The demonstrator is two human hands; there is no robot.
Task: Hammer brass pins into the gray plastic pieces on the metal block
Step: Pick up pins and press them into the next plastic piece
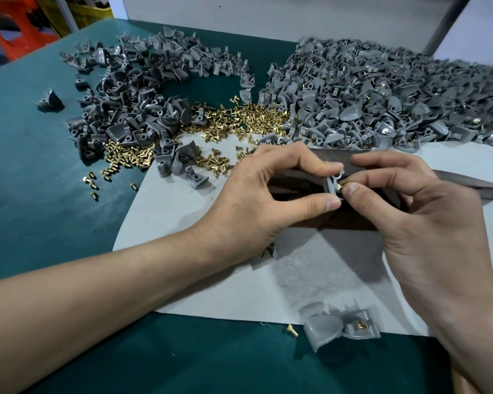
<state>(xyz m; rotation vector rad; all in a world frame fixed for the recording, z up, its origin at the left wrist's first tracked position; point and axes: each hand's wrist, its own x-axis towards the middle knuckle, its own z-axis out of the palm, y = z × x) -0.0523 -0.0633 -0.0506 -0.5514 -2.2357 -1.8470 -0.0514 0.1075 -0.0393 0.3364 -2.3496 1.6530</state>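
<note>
We see the gray plastic piece (331, 186) held just above the metal block (464, 185), pinched between thumb and forefinger of the left hand (268, 194). Its long axis runs roughly from that thumb up to that forefinger, with a small rounded lug at its upper end. The right hand (410, 220) pinches a brass pin (341, 185) between thumb and forefinger. The pin lies crosswise to the piece and meets its right-hand face; which end leads we cannot tell, since only a glint of it shows between the fingertips. The remaining fingers of both hands are loosely curled. Much of the dark block is covered by the two hands, so we make out only its right end and a strip under the palms. It rests on a pale gray felt cloth (211, 265) spread over the green table (54, 180). Another gray part (268, 253) peeks out from under the left wrist, mostly hidden. Behind the hands lies a heap of loose brass pins (231, 120), with a pile of bare gray pieces (131, 103) to its left and a larger pile (382, 95) to its right, some of them showing brass. Near the cloth's front edge lie two gray pieces (325, 328) and a single stray pin (292, 330).
</note>
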